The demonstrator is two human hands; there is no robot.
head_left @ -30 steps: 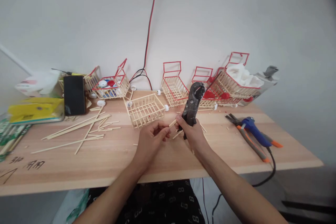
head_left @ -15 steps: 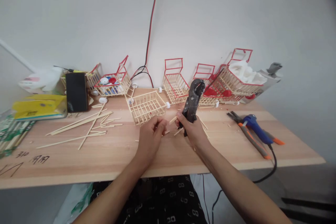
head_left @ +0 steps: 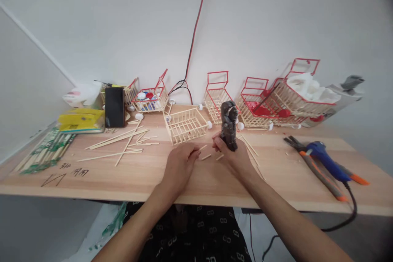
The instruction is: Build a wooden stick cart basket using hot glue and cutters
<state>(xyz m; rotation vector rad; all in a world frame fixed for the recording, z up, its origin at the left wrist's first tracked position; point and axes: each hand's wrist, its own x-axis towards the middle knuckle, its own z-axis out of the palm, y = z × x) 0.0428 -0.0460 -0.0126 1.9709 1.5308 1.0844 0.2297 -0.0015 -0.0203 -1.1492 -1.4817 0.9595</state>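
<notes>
right hand (head_left: 235,157): fingers clamped on dark cutting pliers (head_left: 229,126), held upright
left hand (head_left: 179,166): fingers pinched together on short stick (head_left: 203,147)
unpainted stick basket (head_left: 186,125): on table (head_left: 129,176), 12 o'clock of left hand
glue gun (head_left: 326,155): 3 o'clock, well apart

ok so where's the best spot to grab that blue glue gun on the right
Probably the blue glue gun's body, from above. It lies flat on the table, nozzle toward the wall and cord trailing off the front edge; pliers lie close alongside, so a side approach looks crowded.
</notes>
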